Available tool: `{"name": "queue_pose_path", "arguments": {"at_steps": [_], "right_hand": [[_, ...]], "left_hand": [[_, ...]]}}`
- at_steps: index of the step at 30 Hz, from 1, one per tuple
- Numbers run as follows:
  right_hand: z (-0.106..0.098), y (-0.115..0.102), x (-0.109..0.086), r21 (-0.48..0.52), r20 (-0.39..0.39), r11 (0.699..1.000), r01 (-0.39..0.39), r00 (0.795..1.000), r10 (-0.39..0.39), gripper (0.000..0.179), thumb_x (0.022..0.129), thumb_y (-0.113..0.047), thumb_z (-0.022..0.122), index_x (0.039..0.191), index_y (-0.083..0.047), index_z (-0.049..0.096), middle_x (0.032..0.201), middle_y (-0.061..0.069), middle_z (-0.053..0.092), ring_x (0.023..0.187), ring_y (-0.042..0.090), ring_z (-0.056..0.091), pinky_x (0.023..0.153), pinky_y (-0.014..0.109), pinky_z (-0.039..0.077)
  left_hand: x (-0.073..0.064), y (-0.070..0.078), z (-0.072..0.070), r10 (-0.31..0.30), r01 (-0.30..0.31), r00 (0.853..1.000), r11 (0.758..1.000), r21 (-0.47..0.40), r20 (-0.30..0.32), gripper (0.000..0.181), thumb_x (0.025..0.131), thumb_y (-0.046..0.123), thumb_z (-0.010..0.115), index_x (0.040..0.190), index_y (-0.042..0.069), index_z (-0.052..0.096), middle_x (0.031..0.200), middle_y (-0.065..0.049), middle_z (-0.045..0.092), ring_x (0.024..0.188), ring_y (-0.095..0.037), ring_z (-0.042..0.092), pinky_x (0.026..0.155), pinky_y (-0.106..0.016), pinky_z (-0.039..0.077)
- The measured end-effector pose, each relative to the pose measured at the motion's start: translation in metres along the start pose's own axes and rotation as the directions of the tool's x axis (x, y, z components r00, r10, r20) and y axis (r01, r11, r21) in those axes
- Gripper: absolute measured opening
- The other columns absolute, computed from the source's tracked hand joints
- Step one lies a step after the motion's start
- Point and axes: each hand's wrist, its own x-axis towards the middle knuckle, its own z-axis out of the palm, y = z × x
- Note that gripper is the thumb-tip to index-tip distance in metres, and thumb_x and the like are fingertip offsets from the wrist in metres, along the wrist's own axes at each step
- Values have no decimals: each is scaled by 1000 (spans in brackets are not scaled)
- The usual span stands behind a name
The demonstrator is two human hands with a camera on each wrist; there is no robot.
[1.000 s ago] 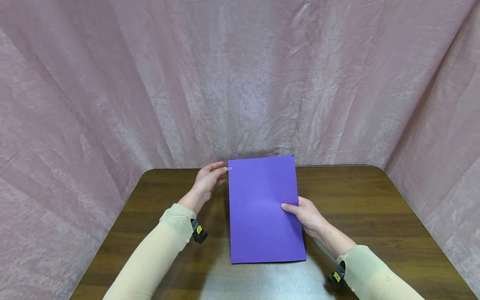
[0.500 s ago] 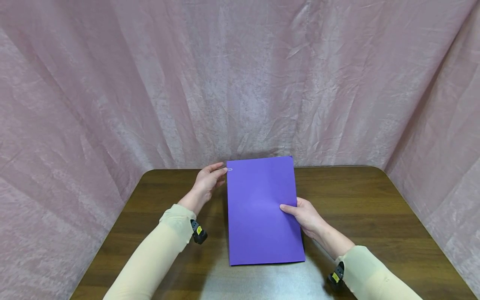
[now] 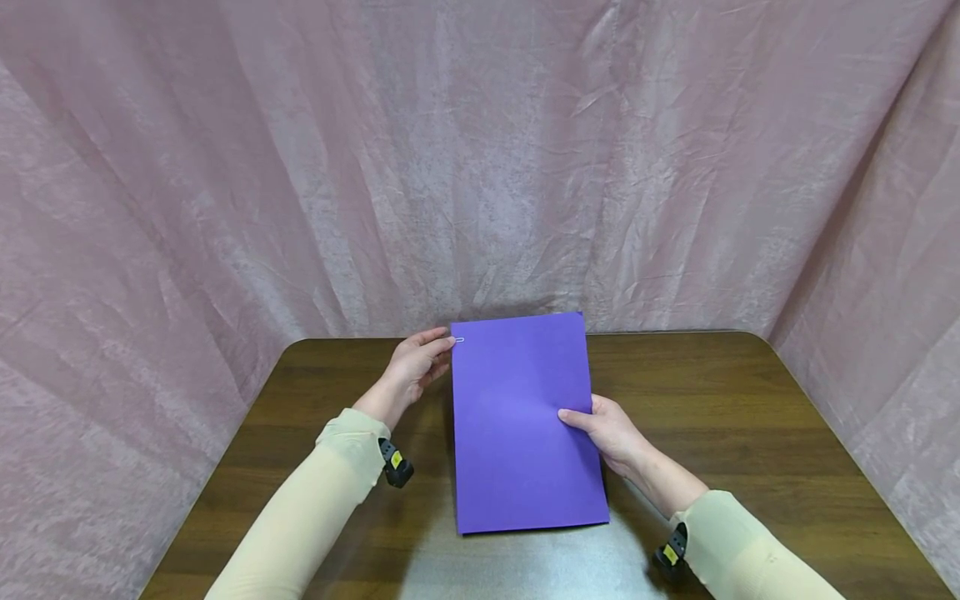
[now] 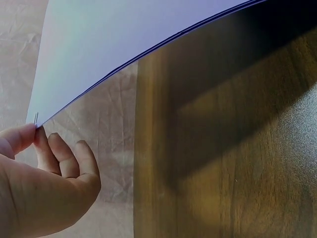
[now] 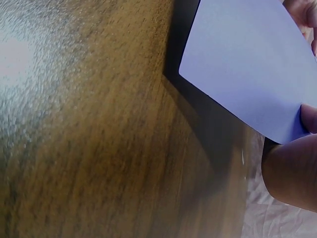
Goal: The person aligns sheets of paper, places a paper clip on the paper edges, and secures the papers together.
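A stack of purple paper sheets (image 3: pixel 517 433) is held up over the table, its long sides running away from me. At its far left corner my left hand (image 3: pixel 411 367) pinches a small paper clip (image 3: pixel 460 340) between thumb and index finger; the clip straddles the left edge. In the left wrist view the clip's wire loop (image 4: pixel 36 118) lies on the sheet right at the thumb tip, and the other fingers curl loosely below. My right hand (image 3: pixel 618 433) grips the right edge, thumb on top of the paper and fingers hidden underneath.
The brown wood-grain table (image 3: pixel 720 400) spreads under both arms, with rounded far corners. A pink curtain (image 3: pixel 480 167) hangs right behind its far edge and along the sides. Black wrist cameras (image 3: pixel 395 464) sit on both wrists.
The purple sheets have shifted slightly left and toward me, and the paper clip now reaches a little farther onto them. Both hands keep their holds.
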Motion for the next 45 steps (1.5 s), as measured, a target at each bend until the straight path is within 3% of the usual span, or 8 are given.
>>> {"name": "queue_pose_path", "arguments": {"at_steps": [16,27,30,33,37,45], "right_hand": [[1,3,-1,-1,9,1000,11,1000,-11,34,97,-12,67,124,7,60,86,5,75,75,19,72,67,35,59],[1,1,-2,5,2,1000,16,1000,-16,38,98,-14,68,127,8,59,88,6,75,75,19,72,67,35,59],[0,-1,-3,14,-2,1000,14,1000,-14,37,98,-15,68,127,8,60,88,6,75,75,19,72,66,35,59],[-2,-1,-2,24,-12,1000,8,1000,-8,34,98,-14,68,125,6,61,87,6,75,75,19,72,66,35,59],[-5,1,-1,29,-21,1000,1,1000,-1,31,99,-12,67,124,4,62,87,6,75,75,19,72,67,35,59],[-7,-1,-1,31,-32,1000,2,999,-2,33,98,-12,67,125,6,60,88,6,75,76,19,72,68,36,59]], "left_hand": [[1,0,-6,-25,23,999,999,38,47,54,98,9,69,149,6,51,90,4,71,81,-8,66,108,-44,46],[-2,0,-3,-10,9,998,1000,24,58,51,100,12,67,148,7,52,86,5,69,79,-8,65,107,-44,46],[-1,0,-3,-3,4,998,1000,-15,64,50,101,14,65,149,6,50,94,3,69,87,-12,66,109,-46,45],[-1,-1,-5,-4,8,997,999,-54,74,51,104,16,61,151,4,46,117,-8,68,105,-22,66,110,-46,44],[-1,-2,-9,-15,21,996,998,-65,88,51,106,20,58,151,2,43,142,-20,56,119,-28,61,110,-46,45],[-6,-6,-18,-38,38,993,999,2,108,50,106,23,58,148,1,47,142,-18,57,123,-30,59,112,-49,41]]}}
